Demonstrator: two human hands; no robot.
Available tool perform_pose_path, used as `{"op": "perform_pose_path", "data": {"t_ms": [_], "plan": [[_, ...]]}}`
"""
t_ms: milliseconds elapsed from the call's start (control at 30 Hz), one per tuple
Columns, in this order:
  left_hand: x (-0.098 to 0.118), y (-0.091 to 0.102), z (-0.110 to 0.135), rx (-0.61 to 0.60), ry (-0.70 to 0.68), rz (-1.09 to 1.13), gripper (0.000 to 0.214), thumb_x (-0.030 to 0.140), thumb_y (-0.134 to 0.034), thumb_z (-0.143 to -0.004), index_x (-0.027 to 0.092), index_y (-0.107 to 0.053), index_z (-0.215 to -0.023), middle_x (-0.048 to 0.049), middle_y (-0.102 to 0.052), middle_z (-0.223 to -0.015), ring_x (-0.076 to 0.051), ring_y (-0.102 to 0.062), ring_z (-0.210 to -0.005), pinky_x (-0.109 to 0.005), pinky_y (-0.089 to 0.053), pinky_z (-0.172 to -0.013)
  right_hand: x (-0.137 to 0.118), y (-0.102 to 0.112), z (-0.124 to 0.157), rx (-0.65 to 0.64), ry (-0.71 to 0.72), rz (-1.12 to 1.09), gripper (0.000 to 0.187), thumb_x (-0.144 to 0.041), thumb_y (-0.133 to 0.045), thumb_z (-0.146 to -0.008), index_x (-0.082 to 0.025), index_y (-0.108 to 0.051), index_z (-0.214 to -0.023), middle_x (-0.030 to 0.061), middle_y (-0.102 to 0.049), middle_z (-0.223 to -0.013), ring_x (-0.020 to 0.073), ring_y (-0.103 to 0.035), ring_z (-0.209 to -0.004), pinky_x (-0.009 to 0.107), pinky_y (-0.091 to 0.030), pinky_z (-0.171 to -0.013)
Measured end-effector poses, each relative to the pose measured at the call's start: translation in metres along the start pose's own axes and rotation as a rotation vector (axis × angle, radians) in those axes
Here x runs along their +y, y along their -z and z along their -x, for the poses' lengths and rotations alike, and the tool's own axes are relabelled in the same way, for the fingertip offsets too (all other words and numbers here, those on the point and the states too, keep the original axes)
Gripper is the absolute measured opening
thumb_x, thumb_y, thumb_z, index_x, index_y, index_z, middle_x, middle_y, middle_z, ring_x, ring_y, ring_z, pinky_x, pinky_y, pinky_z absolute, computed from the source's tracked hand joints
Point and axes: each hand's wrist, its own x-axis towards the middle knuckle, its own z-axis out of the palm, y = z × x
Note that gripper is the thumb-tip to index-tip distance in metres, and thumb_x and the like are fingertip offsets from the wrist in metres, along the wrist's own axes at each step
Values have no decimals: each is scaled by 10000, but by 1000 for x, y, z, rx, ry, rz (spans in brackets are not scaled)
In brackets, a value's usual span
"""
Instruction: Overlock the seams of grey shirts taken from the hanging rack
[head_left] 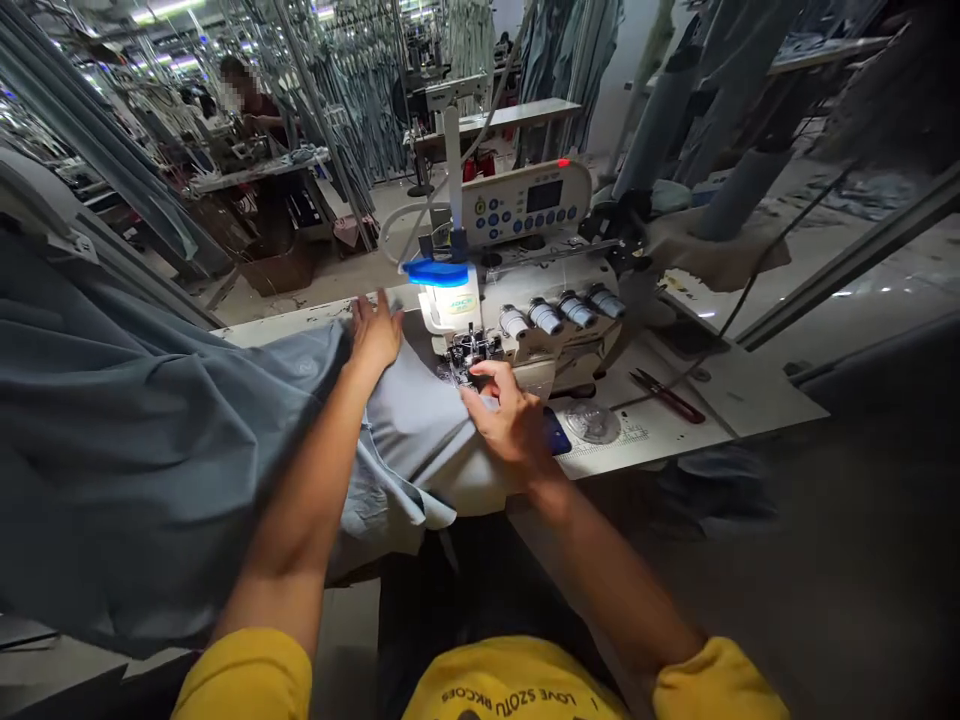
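A grey-blue piece of fabric (412,400) lies across the table, its edge running up to the needle area of an overlock sewing machine (555,285). My left hand (376,335) rests on the far part of the cloth, left of the machine, with fingers stretched out. Close in front of the presser foot (472,350), my right hand (506,405) pinches the near edge of the fabric between thumb and fingers. A lamp with a blue rim (439,272) lights the sewing spot. More of the fabric hangs down in folds on the left.
Snips with a dark red handle (671,397) and a clear round dish (592,423) lie on the white table (780,400) to the right. A blue item (556,432) sits beside my right wrist. Beyond, a person (259,110) sits at another workstation among hanging garments (356,100).
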Motion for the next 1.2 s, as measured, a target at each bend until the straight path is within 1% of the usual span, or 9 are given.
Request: {"op": "perform_pose_path", "data": {"t_ms": [167, 333, 433, 533, 700, 833, 933, 1067, 1200], "plan": [[21, 0, 58, -147, -42, -54, 551, 392, -260, -944, 132, -273, -1429, -199, -201, -1502, -331, -141, -1405, -660, -150, -1054, 17, -10, -19, 51, -145, 4, 162, -311, -519, -873, -167, -505, -943, -50, -520, -572, 117, -533, -514, 209, -376, -531], [17, 8, 59, -128, 67, -79, 537, 363, -269, -945, 110, -298, -1418, -202, -218, -1495, -340, -154, -1400, -647, -142, -1066, 13, -9, -4, 77, -155, -57, 200, -334, -543, -862, -163, -524, -964, 12, -608, -750, 127, -578, -594, 227, -428, -583], [16, 26, 78, -114, -224, 63, 414, 288, -347, -935, 141, -452, -1307, -156, -434, -1379, -247, -385, -1296, -449, -319, -1073, 18, 11, 44, -91, -222, -138, 224, -359, -483, -908, -168, -552, -1004, 7, -601, -746, 127, -585, -616, 219, -449, -590], [22, 34, 118, -430, -661, 89, 264, 195, -424, -904, 210, -579, -1117, -57, -622, -1105, -170, -569, -1006, -296, -455, -887, 40, 38, 111, -254, -249, -75, 293, -408, -419, -943, -179, -594, -888, 26, -608, -733, 152, -591, -656, 252, -458, -640], [19, 11, 158, -371, -683, -284, 235, 55, -444, -832, 200, -629, -843, -51, -623, -894, -228, -559, -881, -393, -406, -835, 99, 88, 210, -185, -375, 97, 501, -522, -282, -945, -195, -538, -667, 38, -560, -621, 186, -566, -606, 305, -457, -595], [7, -11, 163, -349, -779, -240, 376, 13, -394, -827, 229, -631, -1022, -43, -630, -1062, -219, -552, -948, -373, -380, -823, 125, 137, 277, -64, -547, 230, 546, -534, -284, -930, -201, -501, -556, 25, -520, -498, 190, -531, -460, 299, -431, -454], [2, -11, 169, -373, -790, -248, 387, 19, -384, -832, 219, -633, -1050, -43, -650, -921, -219, -563, -875, -381, -386, -812, 127, 161, 308, 14, -624, 265, 576, -567, -290, -911, -205, -494, -513, 23, -484, -415, 200, -487, -365, 294, -379, -361], [11, 8, 171, -392, -703, -54, 329, 36, -366, -828, 198, -647, -881, -42, -633, -825, -190, -560, -799, -345, -418, -802, 118, 151, 278, 39, -591, 232, 483, -543, -378, -891, -199, -569, -612, 45, -559, -502, 212, -549, -457, 302, -432, -428], [34, 34, 161, -360, -536, 258, 329, 72, -331, -805, 185, -624, -904, -38, -644, -856, -157, -571, -788, -273, -447, -733, 82, 98, 170, -82, -386, 46, 325, -480, -508, -854, -186, -643, -872, 81, -655, -857, 207, -617, -843, 331, -492, -791]]}}
